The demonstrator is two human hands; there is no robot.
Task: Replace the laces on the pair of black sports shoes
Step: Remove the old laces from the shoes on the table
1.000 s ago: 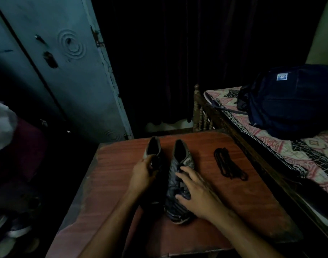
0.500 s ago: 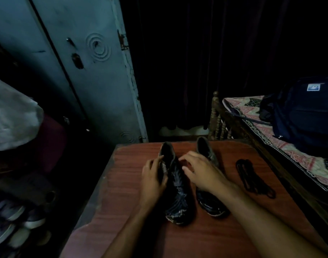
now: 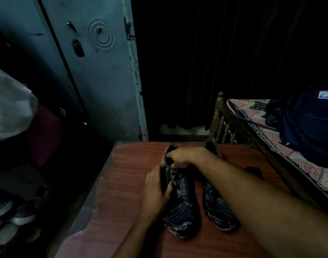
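A reddish wood-grain tabletop (image 3: pixel 133 183) filled the near part of the dim view, its left edge worn pale. Two black sports shoes stood side by side on it, toes pointing toward the viewer. The left shoe (image 3: pixel 179 207) was scuffed white at the toe; the right shoe (image 3: pixel 215 207) lay just beside it, partly hidden under the right forearm.

The left hand (image 3: pixel 155 189) gripped the left shoe along its outer side near the lace area, fingers curled round the upper. The right hand (image 3: pixel 185 157) reached across from the right and held the same shoe's opening at the heel end, its fingers curled over the collar. The two hands were close together on that one shoe. Whether any lace sat in the eyelets could not be told in the dark.

A small dark bundle, likely the spare laces (image 3: pixel 253 171), lay on the tabletop to the right, mostly covered by the forearm.

Beyond the tabletop on the right stood a bed (image 3: pixel 282 138) with a carved wooden rail and a pink patterned sheet, and a dark blue backpack (image 3: pixel 304 123) rested on it. The backpack carried a small white label, its writing too small to read. On the left stood a blue-grey metal cupboard (image 3: pixel 96 75) with embossed ring patterns. More shoes (image 3: pixel 12 218) sat low on the left floor. A dark curtain (image 3: pixel 215 62) hung at the back.
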